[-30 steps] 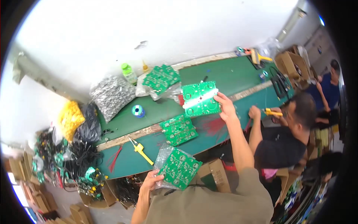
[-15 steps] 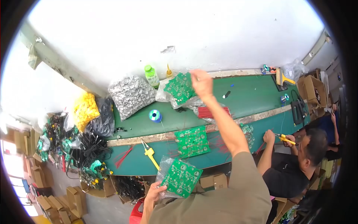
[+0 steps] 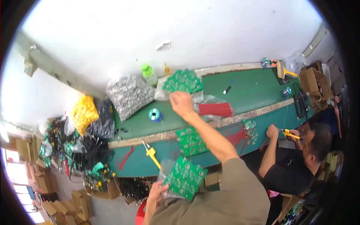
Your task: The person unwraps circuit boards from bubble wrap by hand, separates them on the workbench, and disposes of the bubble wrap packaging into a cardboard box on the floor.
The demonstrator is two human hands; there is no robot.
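Note:
My left hand [image 3: 157, 190] is closed on the edge of a green circuit board panel [image 3: 185, 177] and a clear plastic bag [image 3: 167, 170] beneath it, in front of the bench. My right hand [image 3: 182, 104] reaches over the bench, its fingers pinched just below a fanned stack of green circuit boards [image 3: 183, 81]. Whatever is between those fingertips, if anything, is too blurred to make out. That stack rests on clear plastic wrapping [image 3: 162, 93]. Under my right forearm, another green board panel [image 3: 191, 141] lies on the bench, partly covered.
A yellow-handled soldering iron [image 3: 152, 153] rests by a solder spool [image 3: 155, 114]. Red wires [image 3: 215, 109] lie mid-bench. A bag of silvery parts [image 3: 129, 96] and a green bottle [image 3: 149, 75] stand behind. At right, a co-worker [image 3: 296, 161] holds another yellow iron [image 3: 290, 134].
My right hand has moved left and toward me, from the stack's right edge to below it. The stacked boards look shifted and more fanned. My left hand still holds the panel.

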